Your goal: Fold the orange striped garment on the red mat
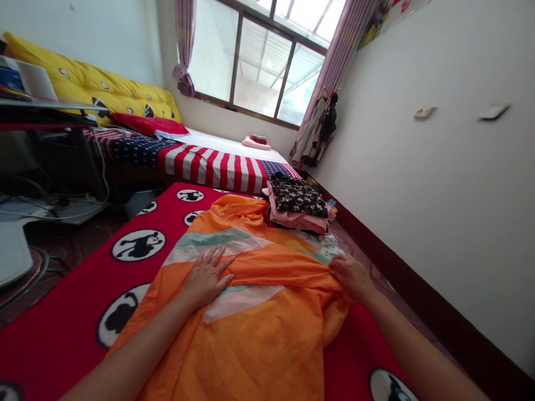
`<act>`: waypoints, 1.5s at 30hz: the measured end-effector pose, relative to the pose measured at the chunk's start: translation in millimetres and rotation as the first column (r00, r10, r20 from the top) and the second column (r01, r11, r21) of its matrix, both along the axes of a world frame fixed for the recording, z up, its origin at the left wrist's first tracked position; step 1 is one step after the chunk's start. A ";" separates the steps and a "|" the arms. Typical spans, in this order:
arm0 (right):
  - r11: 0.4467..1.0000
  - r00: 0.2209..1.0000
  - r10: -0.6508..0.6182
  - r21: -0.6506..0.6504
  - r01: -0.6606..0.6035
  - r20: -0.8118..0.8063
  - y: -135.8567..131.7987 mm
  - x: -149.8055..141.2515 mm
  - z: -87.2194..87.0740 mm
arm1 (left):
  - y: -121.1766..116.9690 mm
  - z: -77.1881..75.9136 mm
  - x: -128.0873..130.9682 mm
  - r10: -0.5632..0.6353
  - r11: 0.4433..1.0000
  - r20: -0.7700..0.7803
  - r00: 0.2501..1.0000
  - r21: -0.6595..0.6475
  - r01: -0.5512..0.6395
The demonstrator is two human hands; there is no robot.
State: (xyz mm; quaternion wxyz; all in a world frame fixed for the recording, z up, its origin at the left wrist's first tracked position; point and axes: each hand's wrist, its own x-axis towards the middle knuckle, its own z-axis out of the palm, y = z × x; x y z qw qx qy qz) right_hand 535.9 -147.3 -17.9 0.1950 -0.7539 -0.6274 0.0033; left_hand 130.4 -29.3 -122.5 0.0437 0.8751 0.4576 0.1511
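An orange jacket-like garment (259,340) with white and pale green bands lies spread and partly folded over a red blanket (67,323) with black-and-white round prints. My left hand (209,275) rests flat on its left part, fingers spread. At the right edge, my right hand (349,274) has its fingers closed on the orange cloth, which is bunched and creased toward it. Just beyond the cloth stands a stack of folded clothes (298,203), a black floral piece on top of pink ones.
Behind is a bed (217,164) with a stars-and-stripes cover, a red pillow (150,123) and a small folded pile (257,141). A desk (50,106) and white chair (14,253) stand left. The wall (451,184) runs along the right; clothes hang (317,131) by the window.
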 end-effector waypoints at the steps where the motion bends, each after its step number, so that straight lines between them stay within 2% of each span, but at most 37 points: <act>1: 0.998 0.994 -0.060 -0.013 0.059 -0.087 0.0 8.0 1.2 | -0.1 0.3 0.1 0.001 1.000 -0.002 1.000 -0.001 -0.001; 4: 0.981 0.933 -0.194 -0.037 0.191 -0.302 -4.2 33.9 3.5 | -0.8 1.4 0.5 0.009 1.000 -0.003 1.000 -0.003 -0.009; 7: 0.967 0.869 -0.240 -0.031 0.252 -0.432 -10.1 45.0 1.8 | -1.3 2.2 0.9 0.010 1.000 0.001 1.000 -0.002 -0.010; 12: 0.965 0.838 -0.212 0.030 0.262 -0.503 -6.9 24.2 -5.6 | -0.5 -0.2 1.4 0.009 1.000 0.011 1.000 0.016 -0.010; 15: 0.965 0.825 -0.209 0.026 0.261 -0.525 0.4 14.3 -5.8 | -0.2 -1.3 1.5 0.012 0.999 0.024 1.000 0.030 -0.013; 17: 0.957 0.783 -0.233 0.005 0.289 -0.576 3.7 16.4 -4.3 | -0.6 -0.8 1.4 0.010 0.999 0.028 1.000 0.033 -0.011; 19: 0.936 0.692 -0.280 -0.031 0.349 -0.665 4.8 23.9 -3.0 | -1.3 0.2 1.5 0.008 0.999 0.028 1.000 0.032 -0.009; 22: 0.891 0.492 -0.336 -0.102 0.443 -0.803 3.0 37.0 -3.5 | -2.3 1.5 1.9 0.012 1.000 0.033 0.999 0.026 -0.013; 26: 0.868 0.288 -0.321 -0.159 0.470 -0.902 -0.8 44.4 -7.0 | -2.8 1.9 2.4 0.016 1.000 0.033 0.999 0.016 -0.017; 31: 0.853 0.137 -0.262 -0.163 0.496 -0.955 -1.2 38.6 -12.6 | -2.6 1.9 2.5 0.012 1.000 0.036 0.999 0.016 -0.012; 34: 0.892 0.073 -0.196 -0.147 0.428 -0.978 -4.1 32.4 -15.1 | -2.4 1.4 2.8 0.015 1.000 0.041 0.999 0.013 -0.016; 36: 0.931 0.078 -0.118 -0.083 0.356 -0.990 -9.0 29.5 -16.3 | -2.0 1.0 2.8 0.017 1.000 0.042 0.999 0.010 -0.017; 39: 0.979 0.165 -0.067 -0.034 0.199 -0.984 -20.0 30.5 -17.1 | -1.5 0.8 2.3 0.013 1.000 0.045 0.999 0.012 -0.014; 42: 0.980 0.255 -0.193 -0.201 -0.007 -0.947 -31.8 38.1 -13.7 | -1.6 1.1 1.7 0.006 1.000 0.045 0.999 0.010 -0.006; 43: 0.967 0.290 -0.235 -0.254 -0.031 -0.928 -34.7 41.2 -10.7 | -1.8 1.3 1.6 0.005 1.000 0.047 0.999 0.007 -0.006; 45: 0.956 0.345 -0.277 -0.292 0.007 -0.897 -37.8 46.1 -0.9 | -2.5 1.7 1.8 0.009 1.000 0.058 0.998 0.001 -0.009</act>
